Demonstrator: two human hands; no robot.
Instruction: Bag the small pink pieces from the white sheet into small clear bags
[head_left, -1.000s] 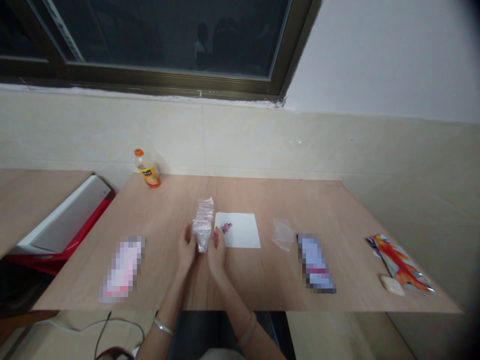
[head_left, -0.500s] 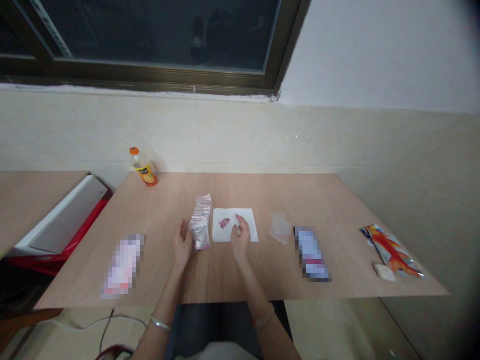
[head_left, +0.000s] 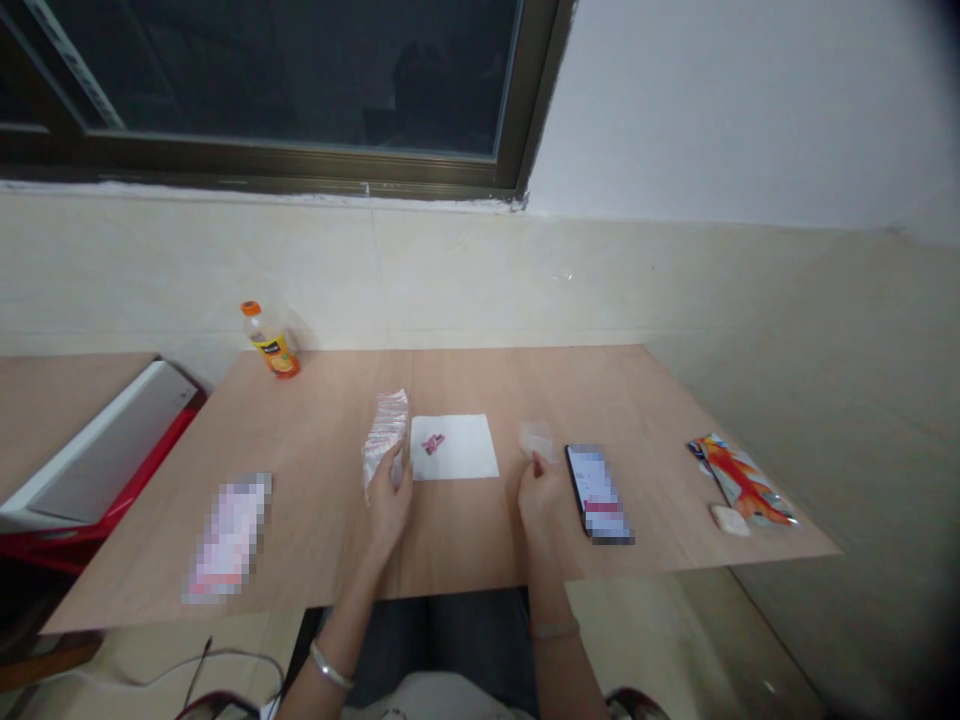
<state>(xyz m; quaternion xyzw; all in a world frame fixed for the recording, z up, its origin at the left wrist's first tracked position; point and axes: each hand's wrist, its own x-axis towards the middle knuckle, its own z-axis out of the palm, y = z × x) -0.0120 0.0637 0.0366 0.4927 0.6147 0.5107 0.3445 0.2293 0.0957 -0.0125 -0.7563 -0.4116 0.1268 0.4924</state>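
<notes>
A row of clear plastic packets lies on the wooden table, left of a white paper sheet that bears small pink pieces. My left hand is at the near right end of the row, thumb and fingers apart; whether it grips a packet cannot be made out. To the right of the paper, my right hand is closed at the near edge of the clear plastic bags, its fingers pinched on them.
A phone lies right of my right hand. Farther right are an orange packet and a white piece. An orange-capped bottle stands at the back left, and a blurred pinkish rectangle lies at the front left.
My right hand has moved right, from over the paper to the clear bags, and closed. My left hand has shifted from the left side of the packet row to its near right end.
</notes>
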